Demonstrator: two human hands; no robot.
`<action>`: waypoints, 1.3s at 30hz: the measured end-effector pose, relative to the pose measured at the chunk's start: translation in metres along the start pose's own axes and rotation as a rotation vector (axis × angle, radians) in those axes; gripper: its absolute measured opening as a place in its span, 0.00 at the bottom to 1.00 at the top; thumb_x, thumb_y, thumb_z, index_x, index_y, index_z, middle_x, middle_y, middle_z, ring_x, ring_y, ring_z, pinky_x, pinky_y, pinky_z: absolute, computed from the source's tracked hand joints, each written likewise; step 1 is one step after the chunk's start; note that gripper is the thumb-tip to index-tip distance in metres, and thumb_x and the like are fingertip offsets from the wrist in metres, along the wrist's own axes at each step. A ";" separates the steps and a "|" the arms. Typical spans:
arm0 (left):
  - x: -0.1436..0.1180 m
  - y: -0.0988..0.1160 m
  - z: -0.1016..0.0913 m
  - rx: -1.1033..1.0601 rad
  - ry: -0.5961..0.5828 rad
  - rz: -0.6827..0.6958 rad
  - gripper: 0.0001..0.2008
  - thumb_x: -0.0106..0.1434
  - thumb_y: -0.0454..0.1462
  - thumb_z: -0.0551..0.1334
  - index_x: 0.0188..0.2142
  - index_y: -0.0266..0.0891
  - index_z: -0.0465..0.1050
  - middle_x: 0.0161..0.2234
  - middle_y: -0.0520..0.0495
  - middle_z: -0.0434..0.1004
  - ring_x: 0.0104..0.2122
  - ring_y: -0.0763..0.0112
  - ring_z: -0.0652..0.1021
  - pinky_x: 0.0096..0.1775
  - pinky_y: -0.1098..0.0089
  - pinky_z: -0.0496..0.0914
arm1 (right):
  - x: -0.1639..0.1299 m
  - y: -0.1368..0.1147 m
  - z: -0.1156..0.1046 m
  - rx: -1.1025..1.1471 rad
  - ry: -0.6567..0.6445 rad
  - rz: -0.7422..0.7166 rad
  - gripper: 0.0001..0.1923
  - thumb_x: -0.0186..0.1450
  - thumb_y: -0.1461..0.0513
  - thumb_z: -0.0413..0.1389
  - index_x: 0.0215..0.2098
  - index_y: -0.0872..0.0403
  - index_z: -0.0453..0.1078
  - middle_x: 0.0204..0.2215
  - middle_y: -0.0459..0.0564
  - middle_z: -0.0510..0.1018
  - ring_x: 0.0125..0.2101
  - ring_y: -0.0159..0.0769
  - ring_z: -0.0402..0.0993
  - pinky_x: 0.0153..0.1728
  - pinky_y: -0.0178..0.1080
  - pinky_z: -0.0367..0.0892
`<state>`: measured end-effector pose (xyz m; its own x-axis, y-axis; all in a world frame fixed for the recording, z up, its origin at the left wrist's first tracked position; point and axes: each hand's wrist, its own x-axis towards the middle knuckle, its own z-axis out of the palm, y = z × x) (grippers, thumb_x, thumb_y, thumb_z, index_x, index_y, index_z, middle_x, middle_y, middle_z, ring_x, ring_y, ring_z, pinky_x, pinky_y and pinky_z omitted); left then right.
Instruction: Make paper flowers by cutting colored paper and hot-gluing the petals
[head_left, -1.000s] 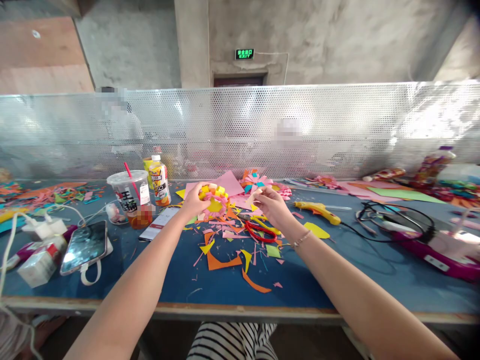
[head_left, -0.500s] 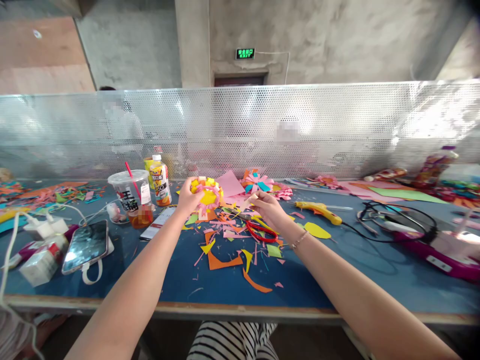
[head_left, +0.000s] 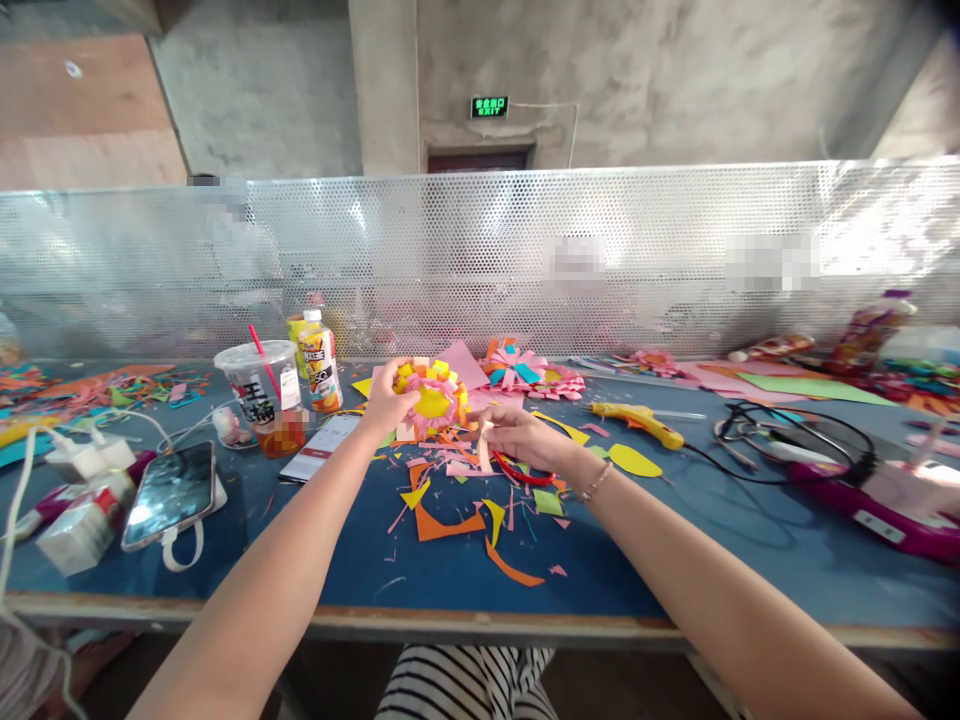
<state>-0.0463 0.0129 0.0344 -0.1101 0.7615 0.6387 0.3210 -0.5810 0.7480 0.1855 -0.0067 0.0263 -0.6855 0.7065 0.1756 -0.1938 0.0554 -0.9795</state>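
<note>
My left hand (head_left: 388, 390) grips the left side of a paper flower (head_left: 433, 402), which has a yellow centre and a ring of pink and yellow paper loops. Close to the flower's lower right, my right hand (head_left: 517, 436) pinches a pale cream paper strip (head_left: 485, 446) that hangs downward. Beneath my right hand lie red-handled scissors (head_left: 529, 476), partly covered by it. Cut paper scraps, including an orange offcut (head_left: 442, 522), are strewn on the blue table (head_left: 592, 575) below both hands.
A yellow glue gun (head_left: 637, 420) lies to the right, its cable running to a purple power strip (head_left: 877, 510). On the left are a drink cup (head_left: 251, 385), a juice bottle (head_left: 322, 365) and a phone (head_left: 171, 495). A perforated metal screen (head_left: 480, 260) stands behind.
The flower in my left hand has shifted slightly right and turned a little. My right hand has come down and left with the cream strip, nearer the flower.
</note>
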 end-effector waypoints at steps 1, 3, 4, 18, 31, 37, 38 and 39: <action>0.000 0.000 0.000 -0.001 -0.010 0.000 0.24 0.43 0.29 0.57 0.43 0.38 0.64 0.37 0.48 0.71 0.35 0.68 0.72 0.37 0.68 0.68 | 0.000 0.000 -0.001 -0.011 -0.010 0.006 0.08 0.50 0.63 0.62 0.29 0.53 0.70 0.31 0.46 0.74 0.35 0.32 0.73 0.30 0.31 0.68; -0.001 0.001 0.000 0.015 -0.025 0.003 0.24 0.44 0.30 0.57 0.44 0.38 0.64 0.37 0.47 0.71 0.35 0.68 0.72 0.37 0.68 0.68 | -0.001 -0.001 -0.003 -0.028 -0.038 0.020 0.07 0.51 0.64 0.62 0.29 0.54 0.70 0.28 0.45 0.74 0.35 0.31 0.73 0.32 0.31 0.68; -0.002 0.001 0.001 0.033 -0.030 0.009 0.24 0.44 0.30 0.57 0.44 0.38 0.64 0.38 0.47 0.71 0.36 0.68 0.72 0.37 0.68 0.68 | -0.002 -0.002 -0.004 -0.027 -0.050 0.020 0.07 0.51 0.64 0.62 0.29 0.54 0.70 0.28 0.45 0.74 0.35 0.30 0.73 0.34 0.32 0.68; 0.002 -0.009 0.001 0.004 -0.029 0.006 0.24 0.44 0.29 0.58 0.44 0.39 0.64 0.40 0.47 0.71 0.38 0.67 0.73 0.39 0.68 0.68 | -0.002 -0.021 -0.026 0.037 0.352 -0.296 0.08 0.51 0.62 0.61 0.25 0.52 0.66 0.27 0.44 0.73 0.31 0.30 0.72 0.36 0.37 0.66; -0.004 -0.006 0.011 -0.468 -0.165 -0.237 0.25 0.44 0.33 0.63 0.44 0.42 0.63 0.35 0.51 0.71 0.32 0.73 0.74 0.32 0.73 0.69 | 0.002 -0.019 -0.028 0.042 0.616 -0.367 0.12 0.48 0.58 0.64 0.26 0.52 0.65 0.27 0.43 0.73 0.30 0.29 0.71 0.36 0.35 0.67; -0.013 -0.001 0.022 -0.407 -0.326 -0.163 0.26 0.45 0.34 0.64 0.46 0.40 0.63 0.38 0.49 0.72 0.37 0.70 0.74 0.38 0.70 0.69 | 0.005 -0.015 -0.029 -0.033 0.666 -0.334 0.15 0.47 0.56 0.64 0.26 0.52 0.65 0.25 0.44 0.74 0.28 0.30 0.73 0.33 0.36 0.69; -0.015 0.000 0.023 -0.413 -0.347 -0.158 0.27 0.45 0.34 0.65 0.46 0.40 0.62 0.38 0.48 0.72 0.38 0.69 0.74 0.39 0.69 0.69 | 0.006 -0.014 -0.028 -0.042 0.660 -0.328 0.15 0.47 0.56 0.64 0.26 0.52 0.65 0.25 0.44 0.74 0.28 0.30 0.73 0.32 0.36 0.69; -0.017 0.002 0.025 -0.420 -0.370 -0.156 0.27 0.45 0.34 0.65 0.46 0.40 0.62 0.39 0.48 0.72 0.39 0.69 0.74 0.41 0.68 0.69 | 0.006 -0.013 -0.027 -0.051 0.652 -0.320 0.15 0.47 0.55 0.64 0.26 0.52 0.64 0.25 0.44 0.74 0.27 0.30 0.73 0.32 0.35 0.69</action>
<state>-0.0207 0.0063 0.0208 0.2342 0.8531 0.4661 -0.0816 -0.4605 0.8839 0.2025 0.0160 0.0372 -0.0398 0.9262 0.3748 -0.2708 0.3511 -0.8963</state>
